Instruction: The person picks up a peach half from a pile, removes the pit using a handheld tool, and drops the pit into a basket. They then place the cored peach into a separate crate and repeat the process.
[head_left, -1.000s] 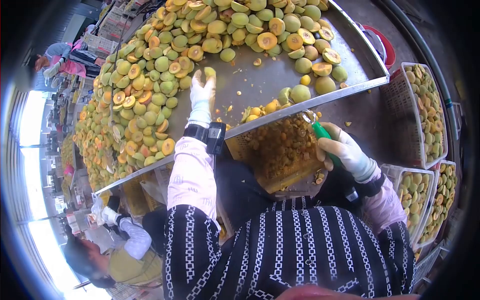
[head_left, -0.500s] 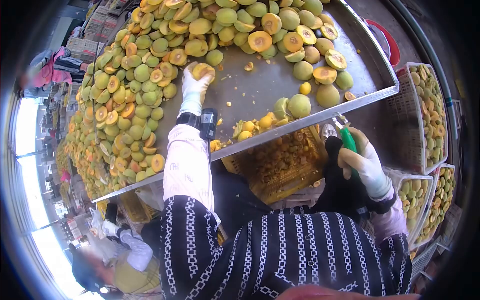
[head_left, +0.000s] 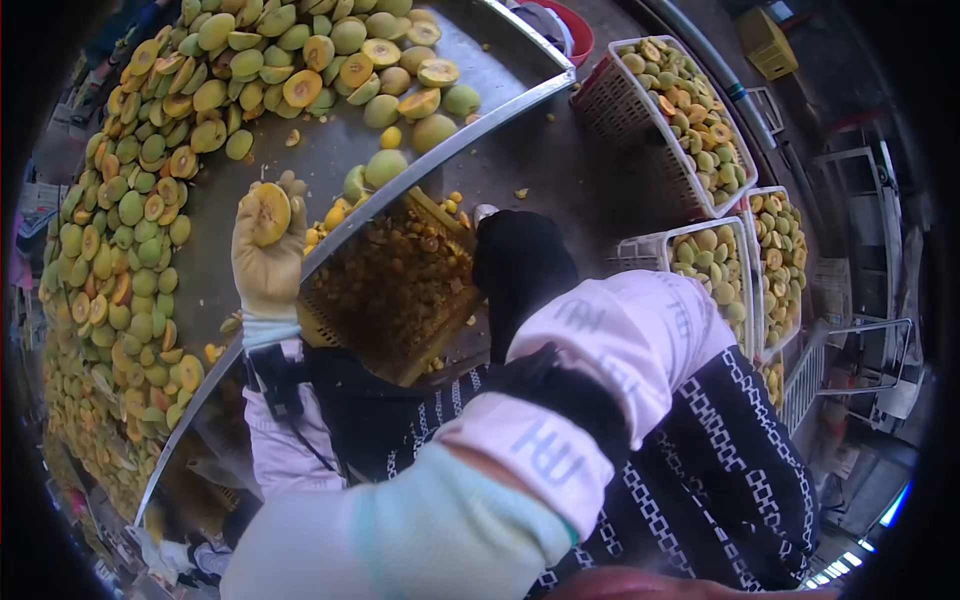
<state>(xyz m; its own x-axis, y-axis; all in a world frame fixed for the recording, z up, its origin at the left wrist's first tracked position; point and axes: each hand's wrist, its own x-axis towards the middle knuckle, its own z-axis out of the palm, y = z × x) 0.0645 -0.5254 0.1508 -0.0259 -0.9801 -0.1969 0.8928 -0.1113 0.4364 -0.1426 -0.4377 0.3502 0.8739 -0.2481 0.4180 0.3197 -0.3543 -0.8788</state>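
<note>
My left hand (head_left: 268,250), in a pale glove, is closed on a halved fruit (head_left: 271,213), which looks like a yellow peach. Its orange cut face points up towards me. This hand is above the metal table (head_left: 222,225), close to its raised front rim. Very near the camera, my gloved right hand (head_left: 300,550) reaches across my body to the lower left. Its fingers are out of sight, and the green-handled tool seen in it earlier does not show. Many halved fruits (head_left: 130,210) lie heaped on the table, with a few small yellow pieces along its rim.
Under the table rim stands a yellow crate (head_left: 430,365) of scraps. White crates (head_left: 640,140) full of fruit halves stand on the right, with a red basin (head_left: 570,30) behind. Another person's gloved hand (head_left: 165,555) appears at the lower left.
The view has swung right. My left hand has drawn back towards the table rim with the peach half, its cut face now up. My right hand has risen across my body, close to the camera.
</note>
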